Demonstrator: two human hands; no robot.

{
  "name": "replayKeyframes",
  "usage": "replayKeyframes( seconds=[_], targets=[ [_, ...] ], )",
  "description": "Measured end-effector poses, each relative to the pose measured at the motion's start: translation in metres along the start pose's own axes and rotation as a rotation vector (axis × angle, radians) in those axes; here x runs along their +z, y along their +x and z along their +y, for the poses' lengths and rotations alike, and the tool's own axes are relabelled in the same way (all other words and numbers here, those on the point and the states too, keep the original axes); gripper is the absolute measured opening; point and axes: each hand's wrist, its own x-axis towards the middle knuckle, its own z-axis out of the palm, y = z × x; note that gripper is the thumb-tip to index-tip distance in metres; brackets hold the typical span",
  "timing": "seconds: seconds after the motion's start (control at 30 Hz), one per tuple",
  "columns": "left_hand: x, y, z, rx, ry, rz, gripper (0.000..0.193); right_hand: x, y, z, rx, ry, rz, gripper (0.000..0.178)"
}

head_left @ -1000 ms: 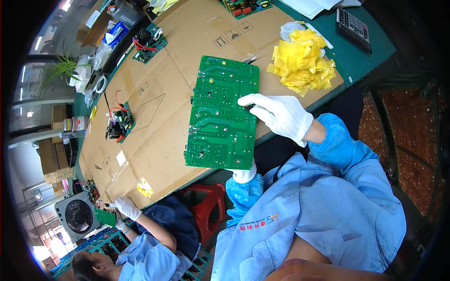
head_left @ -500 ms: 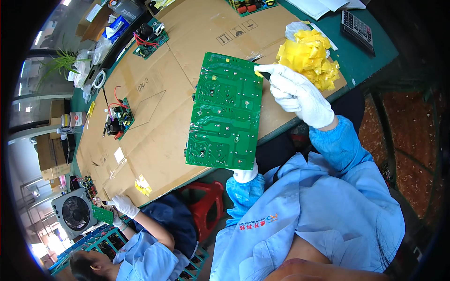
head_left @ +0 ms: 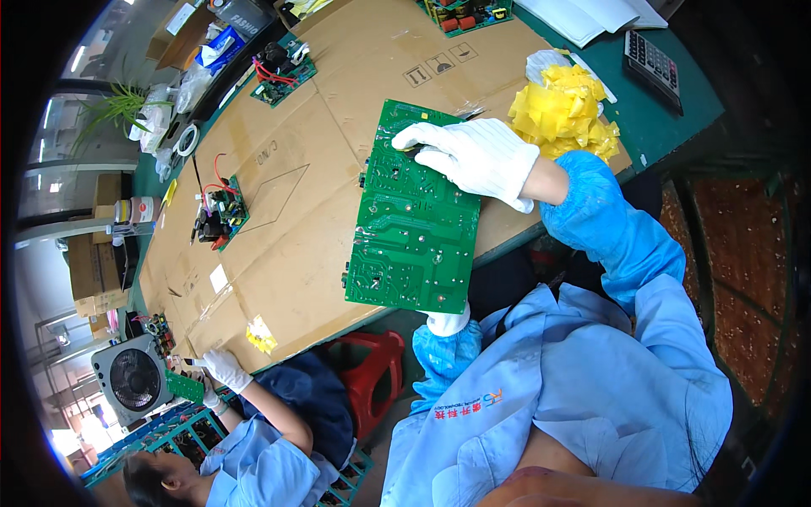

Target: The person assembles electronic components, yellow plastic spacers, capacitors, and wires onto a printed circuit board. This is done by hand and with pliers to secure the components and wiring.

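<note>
A large green circuit board [head_left: 414,245] is tilted up above the table, solder side toward me. My left hand [head_left: 449,324], in a white glove, holds it from below at the near edge, its fingers hidden behind the board. My right hand [head_left: 477,160], also gloved, reaches across the board's upper part. Its fingers are pinched at the upper left area around a small dark tool [head_left: 413,150], mostly hidden by the glove. One small yellow tape square [head_left: 424,116] shows near the board's top edge.
Crumpled yellow tape pieces [head_left: 562,110] lie in a heap right of the board. Component boards [head_left: 221,211] with red wires rest on the cardboard-covered table [head_left: 338,110]. A calculator [head_left: 652,68] lies far right. At lower left, a co-worker's gloved hand [head_left: 226,370] works beside a fan [head_left: 133,378].
My right hand has moved left from the board's right edge, where a yellow bit showed at its fingertips, onto the upper left area. The board has shifted slightly in view.
</note>
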Motion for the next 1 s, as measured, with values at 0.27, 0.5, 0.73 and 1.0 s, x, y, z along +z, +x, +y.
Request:
replayKeyframes(
  seconds=[0.27, 0.5, 0.73, 1.0],
  targets=[
    [0.006, 0.0, -0.003, 0.07, 0.07, -0.016, 0.043, -0.005, 0.002, -0.002, 0.056, 0.037, -0.087, 0.029],
    [-0.008, 0.02, 0.001, -0.035, -0.127, -0.016, 0.04, 0.016, 0.003, 0.0, 0.101, 0.139, 0.076, 0.026],
    [-0.013, 0.027, 0.003, -0.072, -0.264, -0.055, 0.039, -0.005, 0.011, 0.036, -0.086, 0.484, 0.353, 0.03],
    [-0.031, 0.05, 0.004, -0.153, -0.34, -0.061, 0.029, -0.005, 0.007, 0.043, 0.152, 0.034, 0.05, 0.032]
  ],
)
